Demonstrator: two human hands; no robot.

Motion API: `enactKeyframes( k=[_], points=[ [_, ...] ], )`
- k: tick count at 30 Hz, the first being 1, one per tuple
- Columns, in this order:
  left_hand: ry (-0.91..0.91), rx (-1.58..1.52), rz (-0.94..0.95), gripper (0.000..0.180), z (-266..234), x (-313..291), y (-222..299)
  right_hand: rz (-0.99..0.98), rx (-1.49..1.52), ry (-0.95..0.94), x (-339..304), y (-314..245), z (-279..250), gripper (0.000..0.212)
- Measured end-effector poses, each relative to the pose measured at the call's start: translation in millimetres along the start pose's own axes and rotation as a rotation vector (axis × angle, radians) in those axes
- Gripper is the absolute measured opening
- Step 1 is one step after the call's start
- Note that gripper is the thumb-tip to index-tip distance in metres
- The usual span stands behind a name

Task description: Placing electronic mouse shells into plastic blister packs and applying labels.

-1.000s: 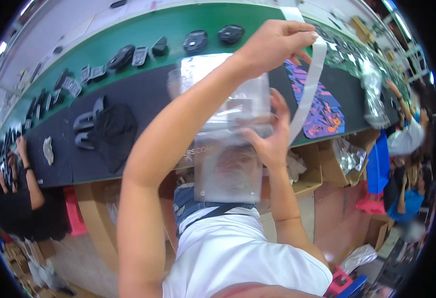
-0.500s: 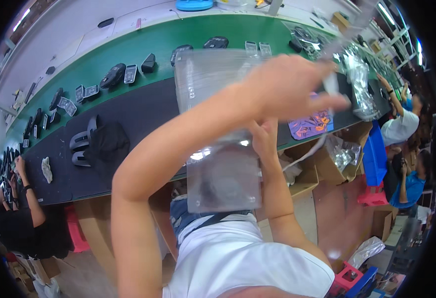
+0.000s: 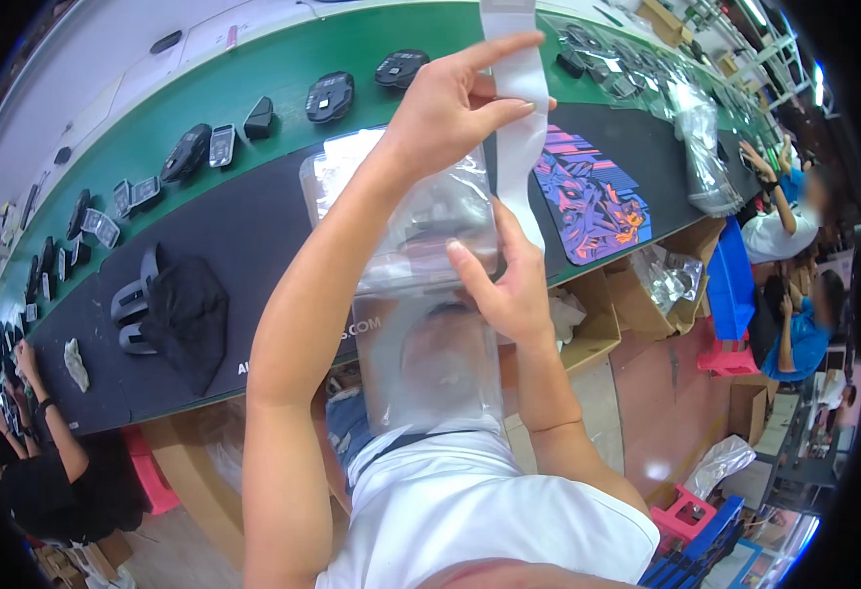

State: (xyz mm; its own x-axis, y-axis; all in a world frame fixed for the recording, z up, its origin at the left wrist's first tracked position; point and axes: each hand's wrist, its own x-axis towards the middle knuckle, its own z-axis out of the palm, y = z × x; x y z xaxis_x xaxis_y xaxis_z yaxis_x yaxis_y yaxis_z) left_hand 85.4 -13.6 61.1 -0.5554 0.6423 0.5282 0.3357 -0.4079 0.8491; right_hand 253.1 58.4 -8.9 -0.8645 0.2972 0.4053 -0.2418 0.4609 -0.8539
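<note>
My left hand (image 3: pixel 460 103) is raised over the bench with a white strip (image 3: pixel 521 88) between its thumb and fingers. The forefinger lies stretched across the strip's front. The strip hangs down beside my right hand (image 3: pixel 519 285), and its lower end goes out of sight behind that hand. With thumb on top, my right hand grips the edge of a clear plastic bag (image 3: pixel 430 363), fingers partly hidden. This bag hangs over the bench's front edge toward my lap. Under my left forearm lies a stack of clear bags (image 3: pixel 401 236).
A dark mat (image 3: pixel 273 216) covers the near bench, with a black cloth pouch (image 3: pixel 190 314) on the left. Black mouse-shaped devices (image 3: pixel 330 96) line the green surface (image 3: pixel 283 74). A purple patterned sheet (image 3: pixel 592 196) lies right. Cardboard boxes (image 3: pixel 587 324) stand below. Co-workers are at both sides.
My left hand has moved up and left, and the white strip now hangs stretched below it. My right hand shows more fully, its thumb on the bag. The view has shifted slightly.
</note>
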Motion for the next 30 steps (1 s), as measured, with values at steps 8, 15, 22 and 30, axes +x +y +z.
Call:
enactKeyframes(
  k=[8,15,22,30],
  points=[
    [-0.051,0.102,-0.048,0.049,-5.1,-4.6,3.0,-0.140,-0.134,0.113,23.0,-56.0,-50.8,0.057],
    [-0.098,0.169,-0.034,0.055,-5.4,-9.6,14.0,-0.202,-0.046,0.122,110.0,-31.2,-69.6,0.036],
    [-0.016,-0.068,0.047,0.067,-0.1,-11.9,11.3,-0.259,0.240,0.001,112.5,-22.7,-57.8,0.016],
    [0.038,0.014,0.066,0.023,-5.3,-11.2,9.4,-0.402,0.132,0.192,102.8,-32.7,-52.2,0.017]
  ],
)
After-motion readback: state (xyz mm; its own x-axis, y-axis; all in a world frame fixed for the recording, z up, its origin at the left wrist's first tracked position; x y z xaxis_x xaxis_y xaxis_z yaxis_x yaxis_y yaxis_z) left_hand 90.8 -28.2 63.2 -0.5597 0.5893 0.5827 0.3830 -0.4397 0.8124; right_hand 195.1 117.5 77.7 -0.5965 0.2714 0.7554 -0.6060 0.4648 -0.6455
